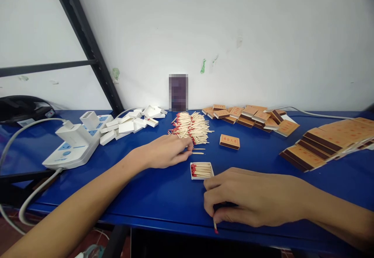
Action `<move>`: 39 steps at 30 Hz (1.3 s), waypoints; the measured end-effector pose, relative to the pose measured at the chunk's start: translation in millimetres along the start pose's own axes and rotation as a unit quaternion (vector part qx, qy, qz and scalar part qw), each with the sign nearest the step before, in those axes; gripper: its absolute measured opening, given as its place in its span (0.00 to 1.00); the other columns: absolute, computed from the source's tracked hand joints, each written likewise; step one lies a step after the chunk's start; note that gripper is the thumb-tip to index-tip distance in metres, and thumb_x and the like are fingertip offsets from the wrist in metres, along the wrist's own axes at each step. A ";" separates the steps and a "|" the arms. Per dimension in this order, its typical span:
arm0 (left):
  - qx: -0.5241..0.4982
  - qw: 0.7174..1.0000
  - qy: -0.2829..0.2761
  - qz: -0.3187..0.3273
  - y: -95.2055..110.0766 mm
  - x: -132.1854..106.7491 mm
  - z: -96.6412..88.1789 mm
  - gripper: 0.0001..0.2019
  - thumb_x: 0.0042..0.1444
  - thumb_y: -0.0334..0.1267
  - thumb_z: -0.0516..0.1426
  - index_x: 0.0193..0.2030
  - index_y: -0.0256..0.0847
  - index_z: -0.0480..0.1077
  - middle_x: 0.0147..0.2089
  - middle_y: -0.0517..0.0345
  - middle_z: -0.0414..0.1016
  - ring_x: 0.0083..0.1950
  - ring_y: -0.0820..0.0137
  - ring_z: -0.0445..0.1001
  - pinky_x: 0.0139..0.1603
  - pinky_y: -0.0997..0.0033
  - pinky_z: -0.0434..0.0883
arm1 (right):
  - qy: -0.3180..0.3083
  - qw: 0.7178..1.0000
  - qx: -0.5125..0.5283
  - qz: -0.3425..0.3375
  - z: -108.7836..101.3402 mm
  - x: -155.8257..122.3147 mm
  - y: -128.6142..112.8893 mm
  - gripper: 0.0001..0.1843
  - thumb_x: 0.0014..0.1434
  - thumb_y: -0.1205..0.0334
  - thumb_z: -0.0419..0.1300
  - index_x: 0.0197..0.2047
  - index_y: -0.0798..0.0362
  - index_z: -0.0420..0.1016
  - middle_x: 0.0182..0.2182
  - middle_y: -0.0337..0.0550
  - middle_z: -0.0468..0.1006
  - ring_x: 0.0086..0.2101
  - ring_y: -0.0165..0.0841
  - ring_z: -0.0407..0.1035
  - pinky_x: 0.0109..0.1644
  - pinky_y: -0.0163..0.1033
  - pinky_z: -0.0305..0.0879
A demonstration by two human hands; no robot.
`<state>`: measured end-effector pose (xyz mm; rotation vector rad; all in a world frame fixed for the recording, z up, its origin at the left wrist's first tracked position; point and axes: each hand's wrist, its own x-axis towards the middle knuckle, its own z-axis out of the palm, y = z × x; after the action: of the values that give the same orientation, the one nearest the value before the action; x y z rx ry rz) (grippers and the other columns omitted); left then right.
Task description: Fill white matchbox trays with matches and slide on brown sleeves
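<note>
Near the middle of the blue bench (163,195) a small white tray (201,170) lies open, filled with matches laid side by side, red heads to the left. Just right of it and nearer, the right hand (251,199) rests on the bench top with its grip closed. Thumb and fingers pinch a single match (215,227), whose red head pokes out below the fingers at the near edge of the bench.

The left hand (168,151) lies palm down, just left of the tray and a little farther off. Its fingertips are drawn together at the near edge of a loose pile of matches (191,127). A few stray matches (198,151) lie right at those fingertips; whether this grip has hold of any or only touches them cannot be told.

Right of the pile, apart from the tray, a single orange matchbox (229,141) lies flat. Farther off, by the wall, is a heap of orange boxes (248,115), and at the right edge fanned rows of box sleeves (330,143) overlap one another. Left of the pile lies a heap of white trays (134,123), and beyond it a white power strip (73,147) with plugs and a grey cable. A dark upright object (178,92), blurred, leans against the wall behind the pile.
</note>
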<state>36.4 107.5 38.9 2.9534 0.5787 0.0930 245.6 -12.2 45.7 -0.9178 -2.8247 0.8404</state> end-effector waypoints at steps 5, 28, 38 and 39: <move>-0.036 0.999 -0.002 -0.011 1.8 -1.1 -6.3 0.07 0.66 0.37 0.48 0.39 0.40 0.65 0.28 0.61 0.69 0.26 0.73 0.63 0.29 0.72 0.57 | 0.066 0.997 -0.020 0.030 5.7 6.4 3.2 0.07 0.69 0.60 0.51 0.39 0.49 0.69 0.37 0.38 0.77 0.34 0.31 0.70 0.39 0.38 0.64; -0.048 0.999 -0.007 -0.022 0.4 -1.4 -7.4 0.07 0.63 0.37 0.49 0.38 0.40 0.65 0.26 0.62 0.67 0.25 0.73 0.63 0.30 0.70 0.57 | 0.205 0.960 -0.129 0.141 3.8 9.0 34.8 0.19 0.58 0.44 0.60 0.42 0.51 0.72 0.38 0.43 0.73 0.31 0.35 0.67 0.33 0.40 0.58; -0.089 0.996 -0.011 0.005 7.8 -1.2 -5.4 0.06 0.64 0.38 0.50 0.38 0.41 0.65 0.26 0.64 0.69 0.25 0.75 0.63 0.28 0.73 0.57 | 0.279 0.942 -0.162 0.088 -0.4 13.2 49.1 0.09 0.66 0.61 0.52 0.37 0.51 0.72 0.30 0.40 0.73 0.30 0.31 0.64 0.35 0.38 0.55; -0.086 0.996 -0.008 0.007 6.8 -0.6 -4.7 0.08 0.65 0.40 0.49 0.39 0.41 0.65 0.26 0.64 0.69 0.26 0.75 0.64 0.28 0.73 0.58 | 0.279 0.943 -0.163 0.080 -0.8 12.6 48.5 0.09 0.66 0.63 0.52 0.35 0.51 0.71 0.29 0.39 0.73 0.29 0.31 0.64 0.34 0.37 0.55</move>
<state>37.9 101.5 44.5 2.7893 0.5191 0.1138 261.0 28.0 20.1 -1.2046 -2.4346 0.0741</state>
